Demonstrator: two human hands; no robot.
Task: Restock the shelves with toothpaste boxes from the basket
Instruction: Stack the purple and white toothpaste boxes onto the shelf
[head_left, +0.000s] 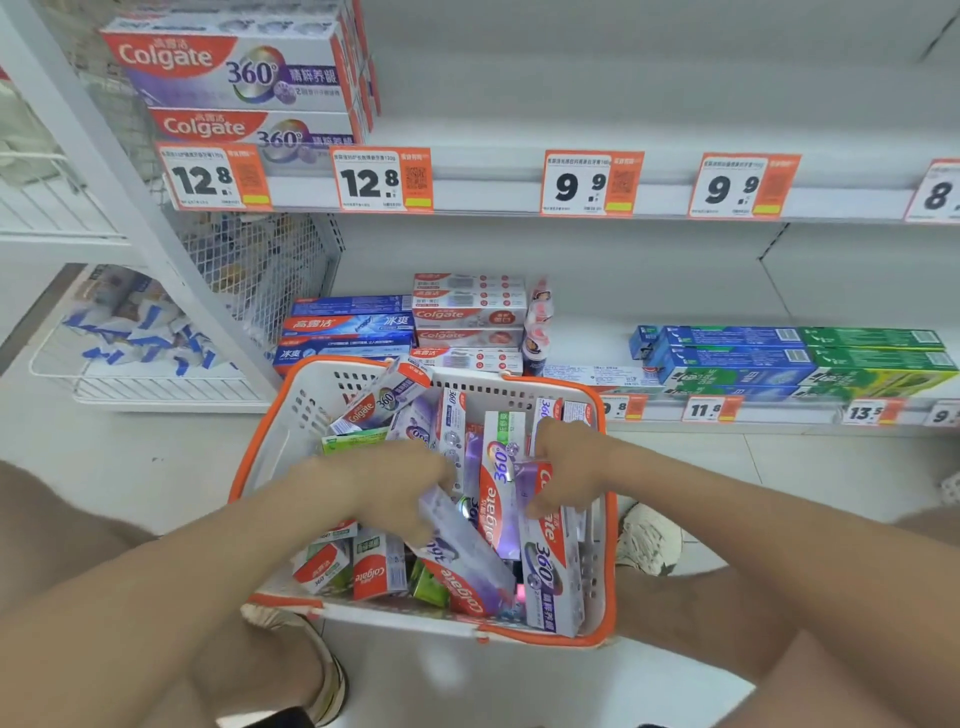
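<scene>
Looks like the picking stage. The white plastic basket with the orange rim (291, 431) sits on the floor below the shelves, still full. The left hand (379, 483) is curled round a slanted purple Colgate 360 box (467, 556). The right hand (566, 467) grips an upright purple-and-white Colgate box (545, 566). Next move is probably lifting both clear and onto the white upper shelf (623, 124), beside the stacked purple Colgate boxes (234, 67).

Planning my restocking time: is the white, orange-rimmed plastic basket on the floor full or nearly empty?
Mostly full: the white, orange-rimmed plastic basket holds many jumbled toothpaste boxes piled toward its rim.
</scene>
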